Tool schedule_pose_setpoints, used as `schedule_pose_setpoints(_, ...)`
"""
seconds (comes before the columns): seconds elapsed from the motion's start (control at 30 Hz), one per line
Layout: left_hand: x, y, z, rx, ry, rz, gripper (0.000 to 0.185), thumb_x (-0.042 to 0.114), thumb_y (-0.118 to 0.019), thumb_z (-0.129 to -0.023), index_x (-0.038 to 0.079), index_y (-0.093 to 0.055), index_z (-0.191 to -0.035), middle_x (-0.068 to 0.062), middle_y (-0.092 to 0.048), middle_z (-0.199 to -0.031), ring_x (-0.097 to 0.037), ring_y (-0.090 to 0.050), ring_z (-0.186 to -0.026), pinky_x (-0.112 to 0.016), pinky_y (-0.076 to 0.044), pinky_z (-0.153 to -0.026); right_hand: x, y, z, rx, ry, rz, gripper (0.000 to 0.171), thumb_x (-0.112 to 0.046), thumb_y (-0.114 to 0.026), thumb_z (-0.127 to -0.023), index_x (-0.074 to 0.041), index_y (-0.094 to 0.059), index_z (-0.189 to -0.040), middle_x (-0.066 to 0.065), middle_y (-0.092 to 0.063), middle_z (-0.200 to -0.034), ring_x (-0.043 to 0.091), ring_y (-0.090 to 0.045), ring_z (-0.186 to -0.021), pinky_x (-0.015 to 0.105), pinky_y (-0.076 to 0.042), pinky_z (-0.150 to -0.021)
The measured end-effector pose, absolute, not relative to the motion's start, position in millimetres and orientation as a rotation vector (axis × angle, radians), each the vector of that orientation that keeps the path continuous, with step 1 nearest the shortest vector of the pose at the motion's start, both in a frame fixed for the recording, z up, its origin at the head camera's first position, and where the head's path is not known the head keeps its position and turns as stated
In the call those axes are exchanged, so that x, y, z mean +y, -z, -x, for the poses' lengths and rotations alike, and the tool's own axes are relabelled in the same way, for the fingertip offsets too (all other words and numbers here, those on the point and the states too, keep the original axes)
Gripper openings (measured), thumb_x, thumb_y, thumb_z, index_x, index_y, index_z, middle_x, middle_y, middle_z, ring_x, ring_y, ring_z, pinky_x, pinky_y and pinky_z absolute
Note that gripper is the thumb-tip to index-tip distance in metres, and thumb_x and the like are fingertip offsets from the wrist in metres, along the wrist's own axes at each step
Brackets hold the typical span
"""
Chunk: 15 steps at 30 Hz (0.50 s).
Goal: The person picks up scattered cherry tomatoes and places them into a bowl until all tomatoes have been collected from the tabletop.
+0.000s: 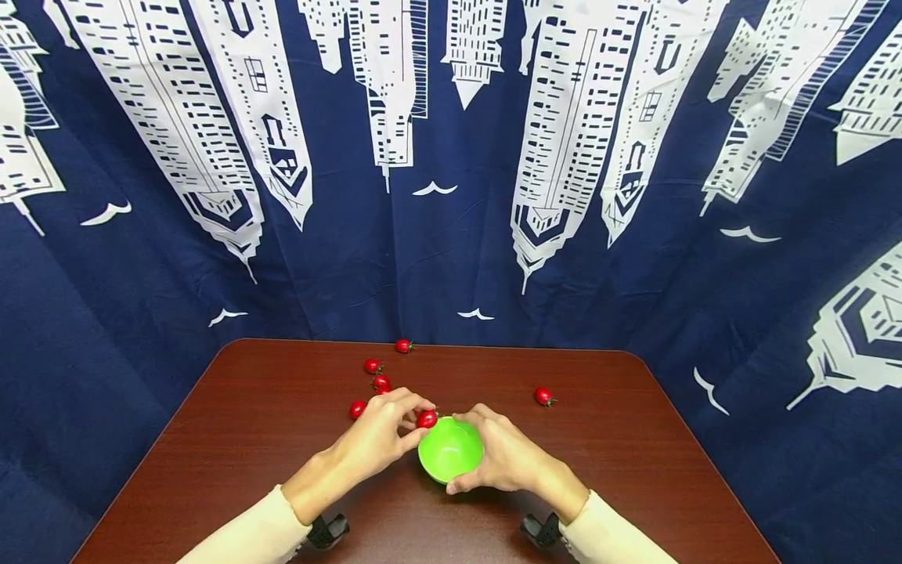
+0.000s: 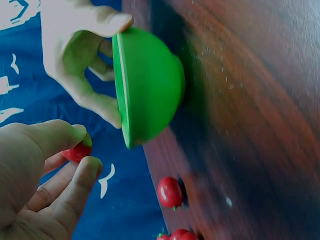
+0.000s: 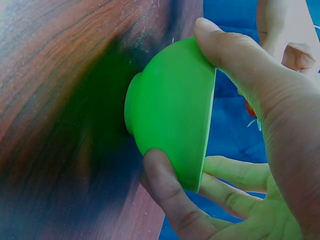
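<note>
A small red cherry tomato (image 1: 426,419) is pinched between the thumb and fingertips of my left hand (image 1: 377,432), at the left rim of the bright green bowl (image 1: 451,450). My right hand (image 1: 509,453) grips that bowl from the right, with the thumb at its near rim and fingers at the far side. In the left wrist view the held tomato (image 2: 79,150) is above rim level, outside the bowl (image 2: 150,87). The bowl's interior looks bare in the head view. Whether its foot touches the table is hard to tell.
Several loose cherry tomatoes (image 1: 372,366) lie on the brown wooden table (image 1: 282,407) beyond and left of my left hand. One tomato (image 1: 404,345) sits by the far edge, another (image 1: 543,396) at the right. A dark blue cloth (image 1: 451,251) with white buildings hangs behind.
</note>
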<state>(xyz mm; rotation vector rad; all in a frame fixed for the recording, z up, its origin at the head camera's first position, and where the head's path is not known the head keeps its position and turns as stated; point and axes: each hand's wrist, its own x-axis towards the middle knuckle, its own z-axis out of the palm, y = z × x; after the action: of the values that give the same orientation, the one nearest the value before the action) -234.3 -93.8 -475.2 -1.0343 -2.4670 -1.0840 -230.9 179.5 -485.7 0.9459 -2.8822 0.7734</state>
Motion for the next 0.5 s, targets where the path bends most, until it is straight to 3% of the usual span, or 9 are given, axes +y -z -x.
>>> schedule_pose_setpoints(0.5,-78.8,485.6,230.5,-2.489,1.027,1.112,0.030,-0.005,-0.092,-0.095,-0.001,-0.081,-0.123,-0.008,-0.079,-0.108,-0.014,-0.084,-0.091,-0.022,-0.070,-0.082,180.0,485.1,230.1,-2.881,-0.762,-0.947,0.107,-0.051,-0.113,-0.071,0.000,-0.069,-0.154,0.004,-0.073,-0.130,0.019,-0.076,-0.109,0.029,-0.067,-0.096)
